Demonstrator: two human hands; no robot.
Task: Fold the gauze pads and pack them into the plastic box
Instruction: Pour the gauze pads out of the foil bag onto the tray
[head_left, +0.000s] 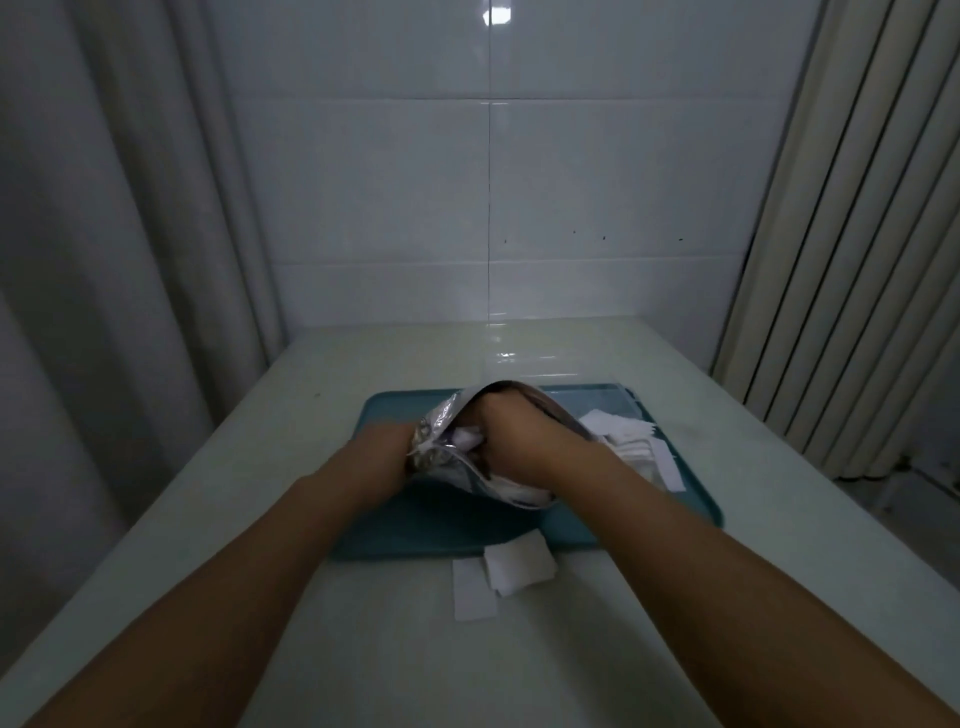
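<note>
- A teal tray (447, 530) is set on a pale tabletop (363, 649), and every place below is given relative to this tray.
- A crinkled silver foil pouch (441, 436) is held above the tray's middle, with its mouth opened toward the person.
- The left hand (387, 447) is seen at the pouch's left edge; the pouch is grasped there, though the fingers are mostly hidden behind the foil.
- The right hand (506, 431) is pushed into the pouch's mouth; its grip appears clenched around white gauze (465, 437) inside, but the fingertips are covered, so the exact hold cannot be told.
- More white gauze is seen bunched under the right wrist, spilling from the pouch's lower edge over the tray.
- A loose heap of gauze pads (631, 441) lies on the tray's right part, with one pad reaching its right rim.
- A folded gauze pad (522, 564) lies on the tabletop, touching the tray's near edge.
- A flat white strip (472, 592) lies just beside that pad, on the near side of the tray, partly overlapped by it.
- A clear container wall is faintly seen at the tray's far right corner; it is too dim to be identified.
</note>
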